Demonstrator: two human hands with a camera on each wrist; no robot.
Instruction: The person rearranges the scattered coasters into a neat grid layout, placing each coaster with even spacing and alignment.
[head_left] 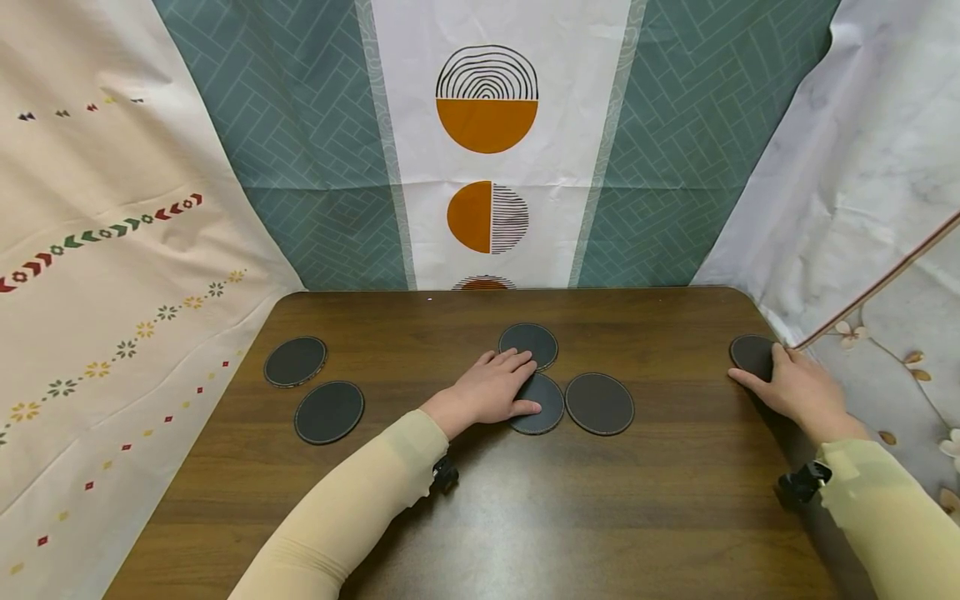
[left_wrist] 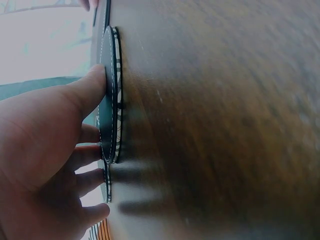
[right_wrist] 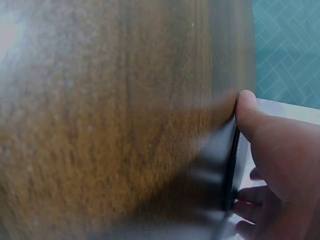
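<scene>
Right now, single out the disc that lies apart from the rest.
The disc at the right end of the table, touched by the right grip. The others lie in groups: two discs at left, three discs at centre.

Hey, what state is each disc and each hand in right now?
Left hand: fingers outstretched, thumb on lower middle disc.
Right hand: thumb and fingers round far-right disc.
Lower middle disc: flat, partly covered.
Upper middle disc: flat, partly covered.
Right middle disc: flat, uncovered.
Far-right disc: partly covered; lifted or not, unclear.
Upper-left disc: flat, uncovered.
Lower-left disc: flat, uncovered.
</scene>
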